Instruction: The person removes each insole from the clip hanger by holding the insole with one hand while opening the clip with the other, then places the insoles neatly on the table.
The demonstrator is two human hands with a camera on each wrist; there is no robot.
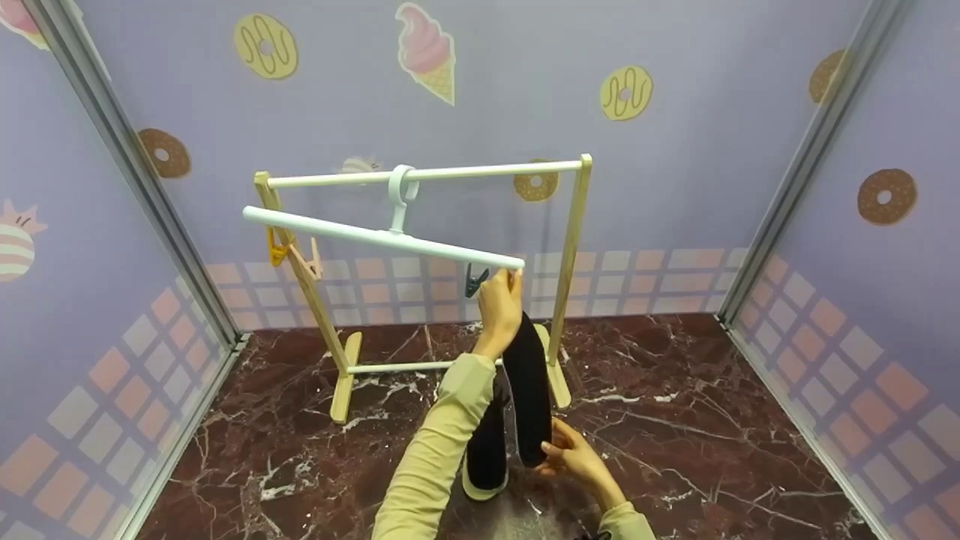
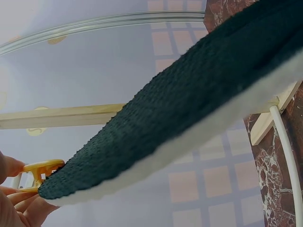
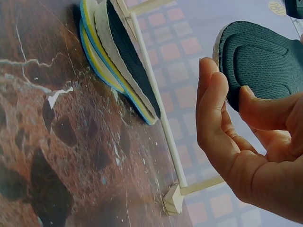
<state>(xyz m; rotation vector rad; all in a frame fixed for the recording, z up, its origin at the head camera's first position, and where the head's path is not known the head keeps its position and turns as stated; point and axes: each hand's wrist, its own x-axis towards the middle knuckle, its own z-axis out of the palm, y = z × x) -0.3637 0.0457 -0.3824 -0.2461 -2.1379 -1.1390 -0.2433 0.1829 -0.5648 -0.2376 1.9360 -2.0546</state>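
My left hand (image 1: 499, 306) is at the right end of the white hanger bar (image 1: 382, 238), pinching a yellow clothespin (image 2: 43, 166) at the narrow end of a black insole (image 2: 156, 118) with a white underside. The insole slants down from there. Lower down, my right hand (image 1: 576, 454) holds its rounded end between thumb and fingers, as the right wrist view shows. A yellow clothespin (image 1: 277, 249) and a pink clothespin (image 1: 309, 261) hang near the bar's left end. A dark clothespin (image 1: 475, 280) hangs just left of my left hand.
The hanger's hook (image 1: 402, 184) loops over the top rail (image 1: 487, 171) of a wooden rack (image 1: 571, 262). More insoles (image 3: 124, 61) with white, yellow and blue edges rest on the dark red marbled floor (image 1: 675, 420). Patterned purple walls (image 1: 510, 67) surround the rack.
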